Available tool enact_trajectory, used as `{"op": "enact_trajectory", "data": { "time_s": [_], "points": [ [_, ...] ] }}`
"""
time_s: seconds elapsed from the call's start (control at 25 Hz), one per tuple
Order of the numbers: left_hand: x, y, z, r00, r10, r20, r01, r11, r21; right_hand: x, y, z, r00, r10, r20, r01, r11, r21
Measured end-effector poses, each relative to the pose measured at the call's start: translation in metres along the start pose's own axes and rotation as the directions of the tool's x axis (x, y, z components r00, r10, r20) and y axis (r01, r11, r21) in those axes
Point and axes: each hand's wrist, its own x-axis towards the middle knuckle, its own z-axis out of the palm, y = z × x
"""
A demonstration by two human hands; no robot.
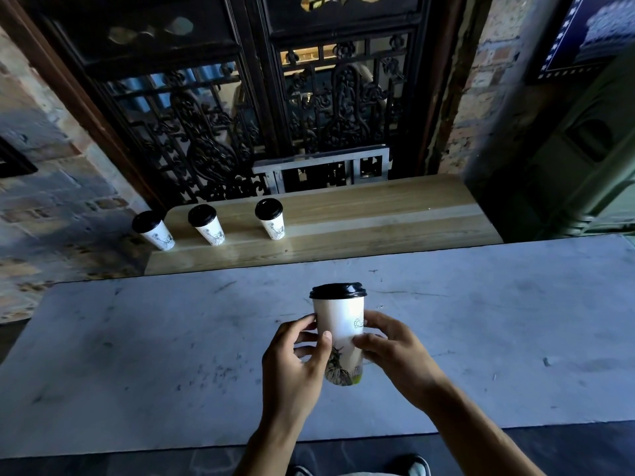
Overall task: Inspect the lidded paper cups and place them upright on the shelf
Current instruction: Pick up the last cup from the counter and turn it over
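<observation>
A white paper cup (pixel 340 321) with a black lid and a printed drawing is held upright above the grey table (pixel 137 338). My left hand (pixel 295 359) grips its left side with thumb across the front. My right hand (pixel 395 348) grips its right side. Three more lidded cups stand upright in a row on the wooden shelf (pixel 378 218) behind the table: one at the shelf's left end (pixel 153 230), one beside it (pixel 206 224), one further right (pixel 270 218).
A dark carved lattice door (pixel 261 115) rises behind the shelf, with a small metal frame (pixel 323 166) at its foot. Brick walls flank both sides. A green cabinet (pixel 584 159) stands at the right. My shoes show below the table's near edge.
</observation>
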Motion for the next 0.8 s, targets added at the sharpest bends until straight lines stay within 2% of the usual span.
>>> {"op": "enact_trajectory", "data": {
  "time_s": [0.32,0.6,0.8],
  "points": [
    [0.003,0.002,0.001,0.999,-0.041,0.004,0.041,0.998,-0.041,0.004,-0.004,0.000,0.999,0.030,-0.010,-0.029,0.993,0.111],
    [0.009,-0.002,0.003,0.998,0.063,-0.015,-0.063,0.997,0.049,0.006,-0.007,-0.005,0.996,0.055,-0.068,-0.048,0.995,0.089],
    [0.010,-0.004,0.007,0.996,0.083,-0.025,-0.081,0.994,0.074,0.007,-0.002,-0.008,0.998,0.029,-0.061,-0.025,0.997,0.075]
  ]
}}
